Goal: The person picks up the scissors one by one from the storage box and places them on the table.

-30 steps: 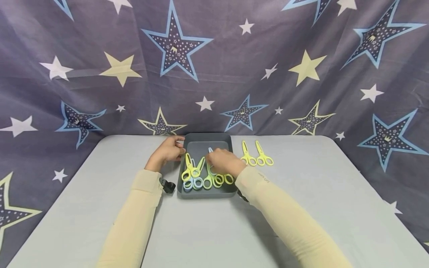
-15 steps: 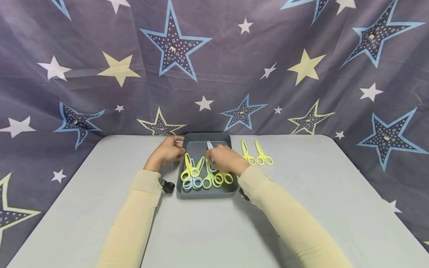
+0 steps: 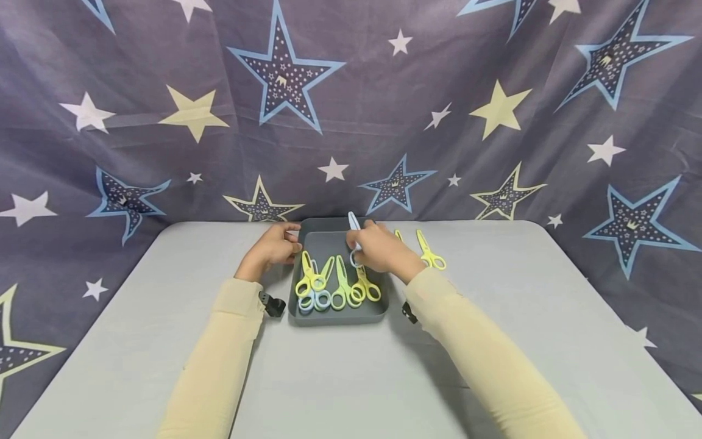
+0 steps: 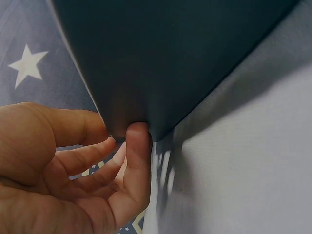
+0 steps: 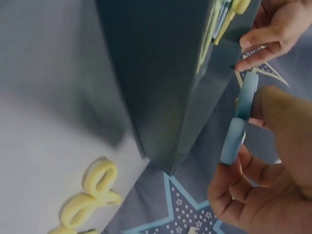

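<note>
My left hand (image 3: 273,245) holds the far left corner of a dark grey tray (image 3: 293,302); in the left wrist view the thumb (image 4: 139,148) lies on the tray wall and the index finger reaches the edge around the corner. My right hand (image 3: 379,245) grips light blue scissors (image 3: 353,221), raised over the tray's right side, blades pointing away. Their blue handle loops (image 5: 233,141) show between thumb and fingers in the right wrist view. Inside the tray lie yellow scissors (image 3: 303,286), green scissors (image 3: 338,297) and blue scissors (image 3: 322,300), partly overlapping, mostly toward the near side.
Right of the tray, yellow scissors (image 3: 437,261) lie on the pale grey table (image 3: 329,384); another yellow pair beside them is mostly behind my right hand. A star-patterned cloth (image 3: 351,140) hangs right behind the table's back edge.
My right hand has lifted the blue scissors from among the others and moved right and away toward the tray's far right edge. The left hand stays at its corner.
</note>
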